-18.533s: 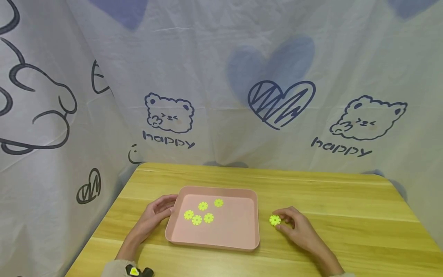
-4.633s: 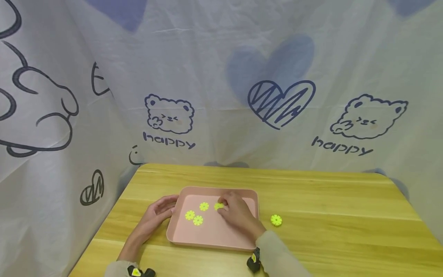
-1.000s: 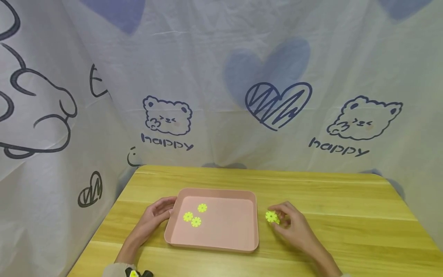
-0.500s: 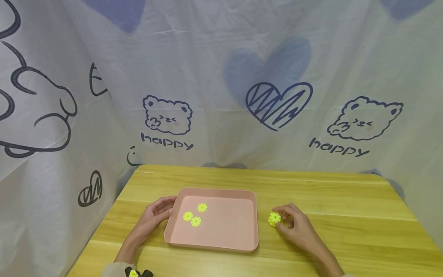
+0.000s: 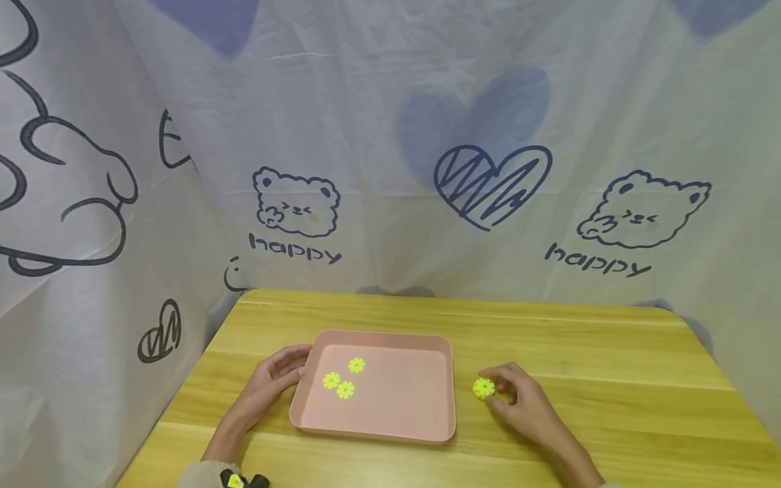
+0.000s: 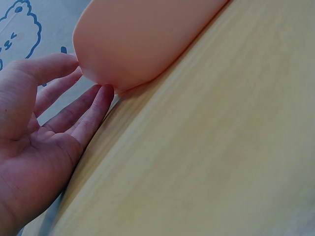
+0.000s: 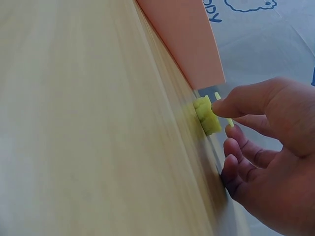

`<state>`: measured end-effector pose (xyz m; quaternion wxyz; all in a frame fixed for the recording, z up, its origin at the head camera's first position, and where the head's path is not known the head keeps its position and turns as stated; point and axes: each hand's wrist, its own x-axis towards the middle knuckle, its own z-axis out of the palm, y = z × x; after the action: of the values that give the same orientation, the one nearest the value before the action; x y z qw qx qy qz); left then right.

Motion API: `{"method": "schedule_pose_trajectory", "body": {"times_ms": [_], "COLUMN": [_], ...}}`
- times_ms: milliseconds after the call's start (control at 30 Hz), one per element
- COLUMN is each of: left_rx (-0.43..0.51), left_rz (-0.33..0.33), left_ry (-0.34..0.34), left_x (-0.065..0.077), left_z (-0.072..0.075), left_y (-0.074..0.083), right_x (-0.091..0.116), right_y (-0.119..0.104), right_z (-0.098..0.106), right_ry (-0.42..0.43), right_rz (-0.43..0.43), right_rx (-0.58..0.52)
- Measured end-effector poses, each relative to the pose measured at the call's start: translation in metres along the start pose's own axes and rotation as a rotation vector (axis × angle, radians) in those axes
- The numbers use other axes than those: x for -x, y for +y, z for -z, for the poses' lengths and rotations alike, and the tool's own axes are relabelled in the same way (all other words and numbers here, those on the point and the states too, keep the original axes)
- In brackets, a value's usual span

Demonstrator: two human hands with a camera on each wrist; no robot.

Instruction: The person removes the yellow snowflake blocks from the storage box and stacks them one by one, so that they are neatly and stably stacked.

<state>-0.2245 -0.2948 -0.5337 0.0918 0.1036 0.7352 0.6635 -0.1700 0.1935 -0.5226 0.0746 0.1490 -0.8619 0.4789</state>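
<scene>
Yellow notched flower-shaped discs are the small things here. Three of them lie in the left half of a pink tray (image 5: 403, 400), one being this disc (image 5: 356, 365). My left hand (image 5: 277, 379) rests at the tray's left side. In the left wrist view its loosely extended fingers (image 6: 88, 110) touch the tray's outer wall (image 6: 142, 39). To the right of the tray, my right hand (image 5: 525, 403) pinches a thin yellow disc (image 7: 231, 122) between thumb and fingertips. The held disc is tilted just over a short stack of yellow discs (image 7: 207, 117) on the table.
The wooden table (image 5: 610, 379) carries the tray near its middle. A white cloth (image 5: 390, 224) printed with bears and hearts hangs behind and to the left. A black strap device (image 5: 244, 480) sits at the left wrist.
Fewer discs lie in the tray than in the oldest frame. My right hand reached into it, then came back right; lately it shifted slightly, lining its disc up over the stack. Left hand stays put.
</scene>
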Motion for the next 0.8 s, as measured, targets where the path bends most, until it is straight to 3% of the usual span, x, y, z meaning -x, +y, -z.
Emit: {"method": "schedule_pose_trajectory", "body": {"times_ms": [800], "left_rx": [0.010], "left_rz": [-0.007], "left_ry": [0.001], "left_x": [0.0003], "left_z": [0.0008], "left_y": [-0.0019], "right_x": [-0.0016], "right_y": [-0.0002], "right_z": [-0.0013], "right_ry": [-0.034], "right_rz": [-0.096], "right_rx": [-0.004]}}
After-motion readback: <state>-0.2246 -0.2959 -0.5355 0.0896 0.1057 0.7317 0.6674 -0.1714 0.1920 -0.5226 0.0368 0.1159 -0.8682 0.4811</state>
